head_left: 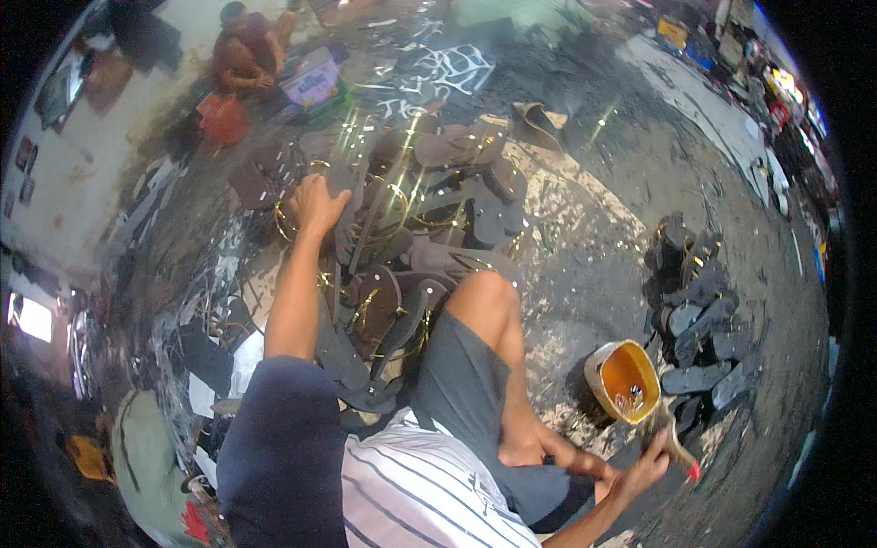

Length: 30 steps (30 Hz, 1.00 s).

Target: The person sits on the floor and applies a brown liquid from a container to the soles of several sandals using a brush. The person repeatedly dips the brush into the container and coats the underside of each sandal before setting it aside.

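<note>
Over the far left side of a pile of brown sandals (448, 260) with shiny gold straps, my left hand (318, 203) reaches out, thumb spread from the fingers. It is nearest to the sandals at that edge; its fingertips are partly hidden. Low on the right, my right hand (650, 464) is closed round a brush (678, 446) with a red-tipped handle. The brush lies beside the near rim of a cut-open container (596, 373) holding amber liquid, perhaps glue. Small shiny bits show in the liquid.
Dark soles or sandals (699, 315) are heaped beyond the container on the right. At the far left a person (247, 55) sits near a printed box (315, 82) and a red bag (222, 119). White cut-out scraps (457, 68) and brown sheet pieces (585, 196) litter the floor.
</note>
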Available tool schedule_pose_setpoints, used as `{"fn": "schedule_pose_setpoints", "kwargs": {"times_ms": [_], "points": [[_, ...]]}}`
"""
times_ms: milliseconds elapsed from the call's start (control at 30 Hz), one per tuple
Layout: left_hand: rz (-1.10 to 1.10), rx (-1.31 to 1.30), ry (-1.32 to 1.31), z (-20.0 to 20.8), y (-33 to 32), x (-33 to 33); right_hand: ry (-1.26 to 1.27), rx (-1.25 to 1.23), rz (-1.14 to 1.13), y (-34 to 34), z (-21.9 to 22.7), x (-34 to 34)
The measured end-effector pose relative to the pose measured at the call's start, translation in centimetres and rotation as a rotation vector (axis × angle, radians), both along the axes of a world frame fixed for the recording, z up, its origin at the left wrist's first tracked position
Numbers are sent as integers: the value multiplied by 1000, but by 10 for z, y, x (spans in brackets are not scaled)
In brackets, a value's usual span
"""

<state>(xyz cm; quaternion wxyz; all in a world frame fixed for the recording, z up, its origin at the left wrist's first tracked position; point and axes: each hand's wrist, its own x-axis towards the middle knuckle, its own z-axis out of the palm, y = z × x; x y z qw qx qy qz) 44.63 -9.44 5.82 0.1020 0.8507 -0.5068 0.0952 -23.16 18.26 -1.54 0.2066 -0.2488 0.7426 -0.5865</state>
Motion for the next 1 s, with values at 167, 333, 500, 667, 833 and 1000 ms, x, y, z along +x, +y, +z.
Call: {"fn": "schedule_pose_setpoints", "kwargs": {"times_ms": [167,333,500,667,833,1000], "points": [[-226,-417,157,18,22,-29,86,450,255,-70,30,32],[-1139,-47,504,80,82,-214,775,765,519,-113,-70,-11],[-990,-95,686,2,123,-259,696,-156,261,-75,-51,-30],[-1162,18,190,-14,129,-269,1009,728,415,4,-13,-93],[-1021,182,242,-20,118,-280,314,-34,-79,-10,115,-65],[-1081,94,912,31,91,-314,42,-517,-197,-35,140,-26]]}}
